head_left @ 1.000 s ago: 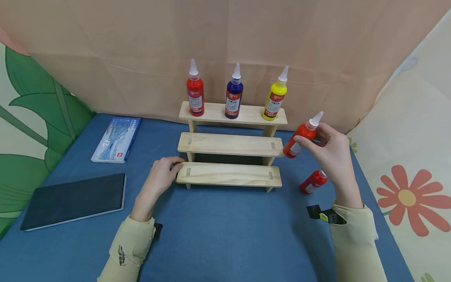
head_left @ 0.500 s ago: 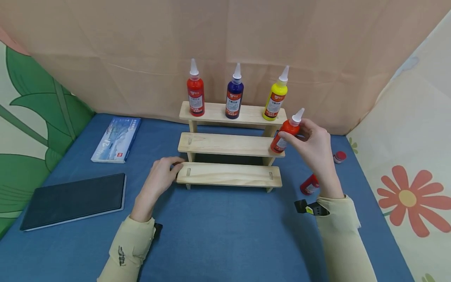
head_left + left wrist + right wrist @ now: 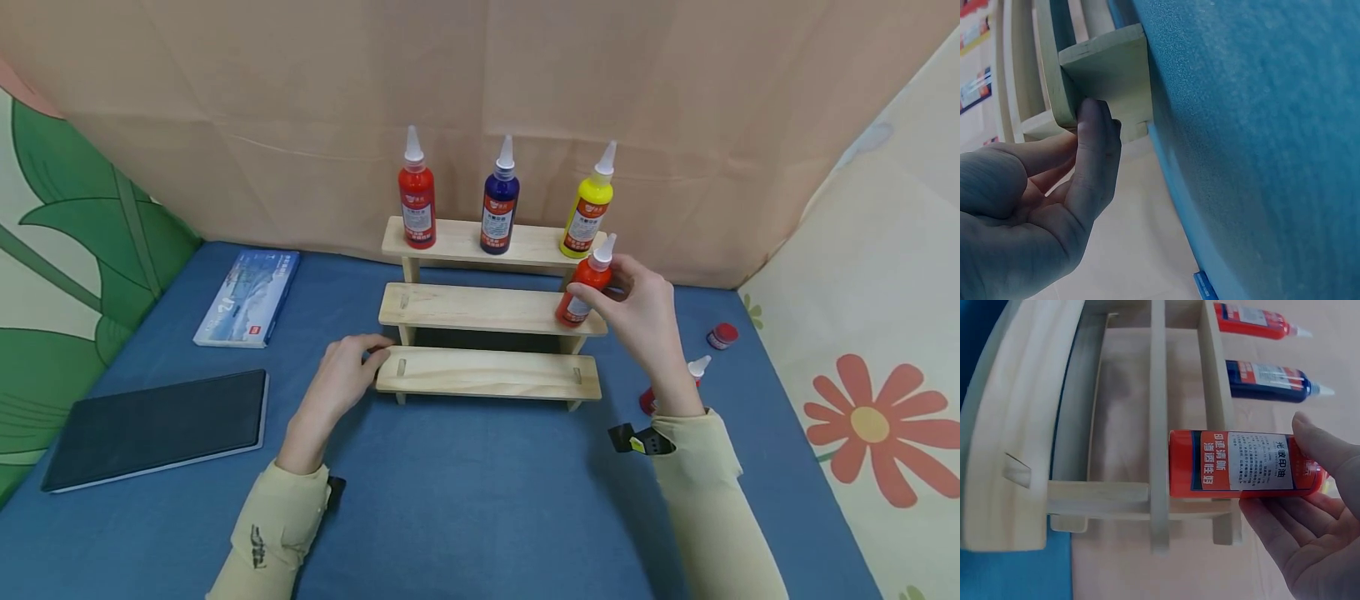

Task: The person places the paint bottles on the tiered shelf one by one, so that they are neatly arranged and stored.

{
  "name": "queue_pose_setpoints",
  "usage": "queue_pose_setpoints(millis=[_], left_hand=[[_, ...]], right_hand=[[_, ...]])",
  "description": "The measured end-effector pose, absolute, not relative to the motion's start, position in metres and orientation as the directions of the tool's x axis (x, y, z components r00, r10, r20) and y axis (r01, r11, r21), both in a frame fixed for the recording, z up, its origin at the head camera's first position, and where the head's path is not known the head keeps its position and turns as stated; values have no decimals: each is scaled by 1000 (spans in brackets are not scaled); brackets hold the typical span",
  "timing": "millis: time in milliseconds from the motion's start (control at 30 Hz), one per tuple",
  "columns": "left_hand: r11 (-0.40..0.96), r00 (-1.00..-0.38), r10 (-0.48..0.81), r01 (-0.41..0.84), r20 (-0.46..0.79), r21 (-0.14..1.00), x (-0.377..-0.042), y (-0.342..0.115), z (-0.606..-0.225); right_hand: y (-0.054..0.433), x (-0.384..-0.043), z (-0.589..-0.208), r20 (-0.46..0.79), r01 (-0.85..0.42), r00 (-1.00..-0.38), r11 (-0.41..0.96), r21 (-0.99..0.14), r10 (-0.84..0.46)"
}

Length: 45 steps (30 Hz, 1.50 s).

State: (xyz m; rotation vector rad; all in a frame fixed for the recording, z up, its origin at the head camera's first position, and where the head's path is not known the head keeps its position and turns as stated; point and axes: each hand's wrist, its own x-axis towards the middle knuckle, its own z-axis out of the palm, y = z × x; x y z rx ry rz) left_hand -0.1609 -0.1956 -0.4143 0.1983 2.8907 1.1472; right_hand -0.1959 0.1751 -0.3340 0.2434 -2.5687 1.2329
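In the head view my right hand (image 3: 637,312) grips a red ink bottle (image 3: 582,293) with a white pointed cap, at the right end of the middle step of a wooden three-step display rack (image 3: 487,371). The right wrist view shows this red bottle (image 3: 1247,462) with its base at that step's edge, thumb and fingers on either side. My left hand (image 3: 341,375) pinches the left end of the lowest step; its fingers (image 3: 1088,150) reach under the board. Along the top step stand a red bottle (image 3: 417,204), a dark blue bottle (image 3: 498,208) and a yellow bottle (image 3: 587,212).
Another red bottle (image 3: 648,402) stands on the blue cloth (image 3: 480,500), partly hidden behind my right wrist. Beyond it is a small red-capped jar (image 3: 722,336). At the left lie a blue-and-white box (image 3: 247,298) and a dark flat tablet-like object (image 3: 157,429). A beige cloth hangs behind.
My right hand has carried the red bottle leftward, from beside the rack to the right end of the middle step. The small jar has come into view. My left hand stays in place.
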Motion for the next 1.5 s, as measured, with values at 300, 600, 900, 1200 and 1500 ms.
queue_pose_setpoints(millis=[300, 600, 900, 1200, 1500], left_hand=[[721, -992, 124, 101, 16, 686, -161, -195, -414], [720, -992, 126, 113, 30, 685, -160, -196, -412], [717, -992, 125, 103, 18, 689, -160, -196, -412], [724, -992, 123, 113, 33, 680, -162, -196, -414], [719, -991, 128, 108, 21, 687, -163, -196, -415]], right_hand=[[171, -196, -338, 339, -285, -940, 619, -732, -33], [170, -196, -341, 346, -295, -937, 618, -729, -39], [178, -188, -340, 362, -299, -932, 603, -740, -17], [187, -180, -337, 359, -289, -934, 604, -743, -6], [195, -170, -339, 364, -285, -931, 609, -740, 7]])
